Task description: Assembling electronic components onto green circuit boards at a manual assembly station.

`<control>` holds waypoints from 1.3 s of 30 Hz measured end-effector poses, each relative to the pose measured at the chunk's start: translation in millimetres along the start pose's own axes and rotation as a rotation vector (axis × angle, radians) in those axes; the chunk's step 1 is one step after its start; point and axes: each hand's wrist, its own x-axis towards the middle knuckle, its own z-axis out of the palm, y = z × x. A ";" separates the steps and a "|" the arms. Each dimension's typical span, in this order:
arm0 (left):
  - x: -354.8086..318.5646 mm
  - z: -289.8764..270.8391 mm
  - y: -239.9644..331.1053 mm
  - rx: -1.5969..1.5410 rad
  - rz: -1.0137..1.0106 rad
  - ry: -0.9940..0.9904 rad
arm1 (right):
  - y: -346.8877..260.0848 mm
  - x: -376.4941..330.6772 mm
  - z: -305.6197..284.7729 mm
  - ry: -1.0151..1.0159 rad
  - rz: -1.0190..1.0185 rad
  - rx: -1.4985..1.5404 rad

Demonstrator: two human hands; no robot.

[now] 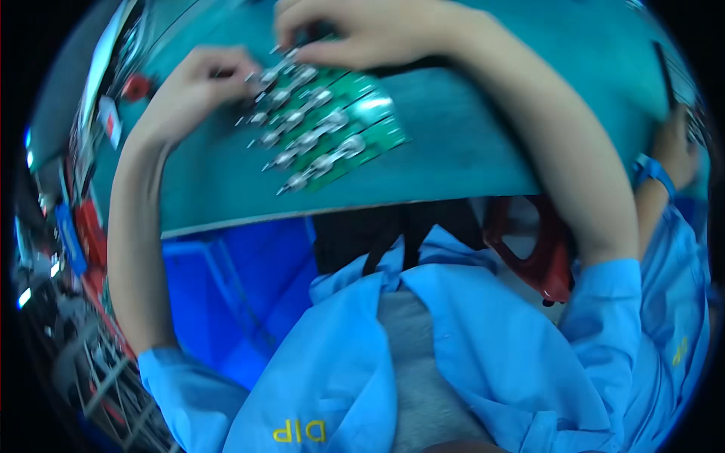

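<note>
A green circuit board panel (370,106) lies tilted on the teal table, split by lines into several strips. Rows of shiny, pale rounded parts with metal pins sit along it, the pins jutting past its left edge. My left hand (208,83) is at the upper left corner of the panel, thumb and forefinger pinched together by a pin end. Over the far edge reaches my right hand (347,30), its thumb and fingers closed near the topmost part. Blur and the fingers themselves hide what either pinch holds.
The teal table (461,166) has its near edge just before my body. A blue bin (226,279) stands below it at left, a red stool (540,264) at right. Another person's hand (676,151) with a blue wristband is at the far right. A red object (136,87) sits at left.
</note>
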 end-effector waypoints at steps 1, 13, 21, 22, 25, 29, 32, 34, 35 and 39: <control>-13.5 3.3 11.5 0.056 -0.064 0.030 | -10.9 -0.1 9.7 0.044 0.125 0.142; -23.2 4.3 26.7 -0.034 -0.170 0.058 | -37.5 12.3 -4.0 -0.079 0.415 0.093; -26.9 10.3 29.8 -0.023 -0.204 0.109 | -24.0 11.8 -2.1 -0.125 0.263 0.113; -26.9 10.7 28.6 -0.023 -0.202 0.110 | -24.0 12.0 -2.2 -0.127 0.263 0.111; -28.5 14.3 20.3 0.017 -0.125 0.152 | -24.3 12.1 -2.6 -0.139 0.257 0.095; -26.7 14.5 23.4 0.011 -0.144 0.145 | -19.1 11.7 -3.0 -0.146 0.208 0.078; -28.8 13.5 26.6 -0.008 -0.186 0.131 | -15.8 13.1 -3.6 -0.151 0.155 0.062; -34.5 16.4 21.2 -0.002 -0.147 0.181 | -15.7 14.3 -4.3 -0.140 0.190 0.082; -37.5 18.5 17.8 0.001 -0.127 0.205 | -16.0 14.8 -4.7 -0.134 0.208 0.092; -42.0 22.0 12.8 0.017 -0.101 0.241 | -20.0 17.3 -14.5 -0.100 0.291 0.113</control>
